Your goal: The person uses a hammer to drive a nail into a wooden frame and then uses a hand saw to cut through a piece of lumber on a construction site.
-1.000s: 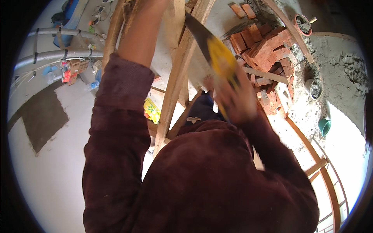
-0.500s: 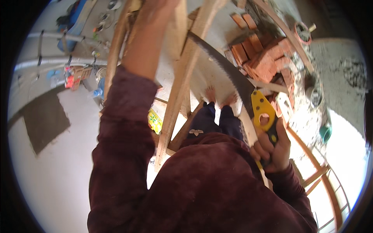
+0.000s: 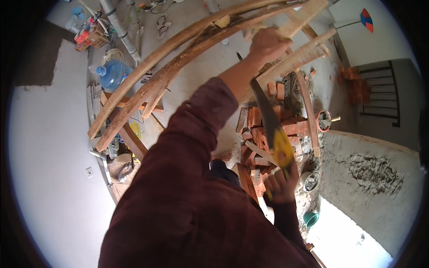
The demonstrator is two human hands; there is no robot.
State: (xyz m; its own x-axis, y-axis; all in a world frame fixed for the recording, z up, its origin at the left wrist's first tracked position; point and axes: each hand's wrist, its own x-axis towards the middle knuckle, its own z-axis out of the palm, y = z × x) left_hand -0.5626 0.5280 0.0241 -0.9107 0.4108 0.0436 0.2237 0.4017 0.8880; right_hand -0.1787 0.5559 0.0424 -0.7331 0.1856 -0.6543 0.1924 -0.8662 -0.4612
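My left hand [image 3: 267,44] is raised and closed around a pale wooden batten [image 3: 298,50] of a timber frame overhead. Two long curved wooden slats [image 3: 170,67] arc across the upper left of that frame. My right hand [image 3: 280,184] sits lower right, gripping the yellow handle of a hand saw [image 3: 276,138]. Its dark blade runs up and left, with the tip just below my left wrist, next to the batten. Both arms wear dark red sleeves.
Below lies a pile of red bricks [image 3: 261,127] with loose timber offcuts. A mortar-filled bucket [image 3: 324,120] and a teal bucket [image 3: 310,219] stand at right. A blue water bottle [image 3: 111,73], grey pipes [image 3: 118,27] and sandals [image 3: 161,27] lie at upper left. A metal railing [image 3: 384,94] stands far right.
My right hand has drawn the saw down and back from high near the frame. My left hand keeps its grip on the wood. The view has swung toward the curved slats.
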